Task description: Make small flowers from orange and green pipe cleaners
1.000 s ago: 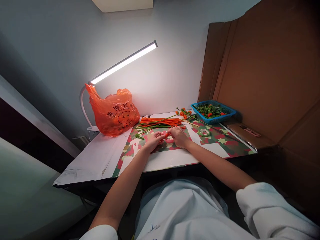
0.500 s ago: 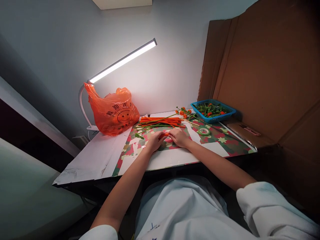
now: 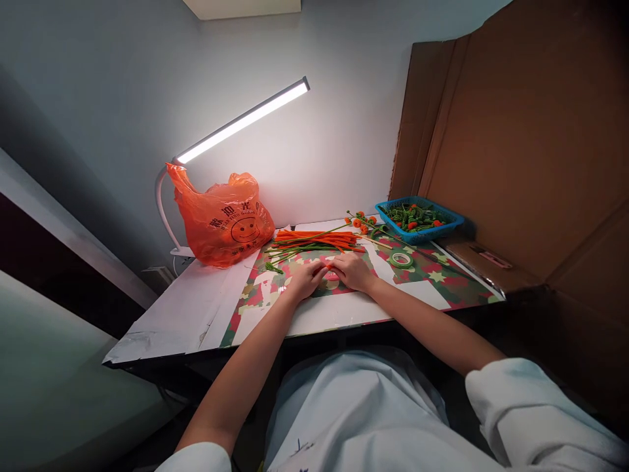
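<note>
My left hand [image 3: 305, 279] and my right hand [image 3: 350, 269] meet over the patterned mat [image 3: 442, 275] on the desk. Their fingertips pinch a small orange pipe-cleaner piece [image 3: 327, 263] between them; its shape is mostly hidden by the fingers. Just behind the hands lies a bundle of orange and green pipe cleaners [image 3: 314, 241]. A finished stem with small orange balls [image 3: 361, 221] lies to the right of that bundle.
An orange plastic bag [image 3: 223, 219] stands at the back left under a lit desk lamp [image 3: 243, 121]. A blue basket [image 3: 417, 220] of green and red pieces sits back right, a roll of green tape [image 3: 401, 259] before it. Cardboard walls [image 3: 515, 131] close the right side.
The hands stayed in the same spot and drew slightly closer together, fingers working the orange piece; the view shifted a little.
</note>
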Tool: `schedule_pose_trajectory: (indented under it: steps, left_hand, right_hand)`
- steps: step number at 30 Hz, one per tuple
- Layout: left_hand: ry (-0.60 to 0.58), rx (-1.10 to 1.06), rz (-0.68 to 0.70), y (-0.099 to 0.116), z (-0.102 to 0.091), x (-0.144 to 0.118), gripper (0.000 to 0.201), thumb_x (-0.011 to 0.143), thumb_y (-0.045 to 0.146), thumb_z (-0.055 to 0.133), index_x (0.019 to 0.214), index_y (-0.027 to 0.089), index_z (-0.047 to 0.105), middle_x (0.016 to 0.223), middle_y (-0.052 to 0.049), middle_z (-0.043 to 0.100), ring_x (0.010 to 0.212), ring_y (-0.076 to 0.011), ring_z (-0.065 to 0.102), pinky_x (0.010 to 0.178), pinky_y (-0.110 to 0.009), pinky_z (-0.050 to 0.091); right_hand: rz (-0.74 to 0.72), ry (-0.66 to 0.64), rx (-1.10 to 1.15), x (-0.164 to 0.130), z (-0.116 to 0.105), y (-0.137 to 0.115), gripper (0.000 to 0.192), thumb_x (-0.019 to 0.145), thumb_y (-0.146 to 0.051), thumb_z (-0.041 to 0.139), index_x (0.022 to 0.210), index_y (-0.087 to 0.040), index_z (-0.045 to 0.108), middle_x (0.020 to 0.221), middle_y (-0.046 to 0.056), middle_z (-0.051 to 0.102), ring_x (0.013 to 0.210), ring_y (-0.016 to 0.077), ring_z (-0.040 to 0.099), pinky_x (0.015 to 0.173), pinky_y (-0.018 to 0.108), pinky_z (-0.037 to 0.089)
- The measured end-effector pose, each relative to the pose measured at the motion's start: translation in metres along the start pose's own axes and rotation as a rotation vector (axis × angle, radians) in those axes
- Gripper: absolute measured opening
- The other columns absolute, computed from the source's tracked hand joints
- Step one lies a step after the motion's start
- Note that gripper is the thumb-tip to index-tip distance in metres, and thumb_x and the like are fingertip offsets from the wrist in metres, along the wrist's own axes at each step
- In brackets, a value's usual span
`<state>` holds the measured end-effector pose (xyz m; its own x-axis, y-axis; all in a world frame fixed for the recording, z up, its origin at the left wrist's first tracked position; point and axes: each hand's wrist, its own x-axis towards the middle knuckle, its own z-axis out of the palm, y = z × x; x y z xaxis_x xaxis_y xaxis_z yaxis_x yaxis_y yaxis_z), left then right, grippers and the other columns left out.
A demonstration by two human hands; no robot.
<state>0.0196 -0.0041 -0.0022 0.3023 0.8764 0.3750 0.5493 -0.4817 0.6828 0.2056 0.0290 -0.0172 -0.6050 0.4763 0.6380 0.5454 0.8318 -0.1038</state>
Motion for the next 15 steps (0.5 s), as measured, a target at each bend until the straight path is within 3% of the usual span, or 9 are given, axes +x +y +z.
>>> schedule_pose_trajectory:
  steps: [8, 12, 15]
  left_hand:
    - [-0.004, 0.063, -0.003, -0.0044, 0.0005, 0.0019, 0.029, 0.087, 0.035, 0.052, 0.065, 0.019, 0.06, 0.057, 0.001, 0.052, 0.057, -0.0138, 0.042, 0.058, -0.025, 0.029]
    - [0.111, 0.067, 0.039, -0.0007, -0.0035, 0.0006, 0.017, 0.084, 0.035, 0.059, 0.09, 0.02, 0.065, 0.072, -0.001, 0.061, 0.061, -0.0137, 0.047, 0.06, -0.024, 0.033]
    - [0.147, 0.063, 0.082, -0.0015, -0.0044, 0.0006, 0.017, 0.084, 0.034, 0.06, 0.094, 0.02, 0.065, 0.084, -0.004, 0.065, 0.065, -0.0136, 0.051, 0.062, -0.024, 0.037]
  right_hand:
    - [-0.004, -0.07, 0.033, 0.002, -0.0006, -0.0034, 0.02, 0.094, -0.024, 0.047, 0.089, -0.018, 0.064, 0.086, 0.006, 0.069, 0.077, 0.0181, 0.059, 0.066, 0.029, 0.033]
    - [0.171, -0.064, 0.057, 0.0014, -0.0026, -0.0044, 0.02, 0.094, -0.027, 0.047, 0.092, -0.02, 0.065, 0.084, 0.005, 0.069, 0.072, 0.0173, 0.058, 0.063, 0.028, 0.033]
    - [0.309, -0.107, 0.032, 0.001, -0.0047, -0.0052, 0.022, 0.094, -0.03, 0.045, 0.093, -0.022, 0.065, 0.08, 0.004, 0.069, 0.07, 0.0177, 0.058, 0.059, 0.027, 0.029]
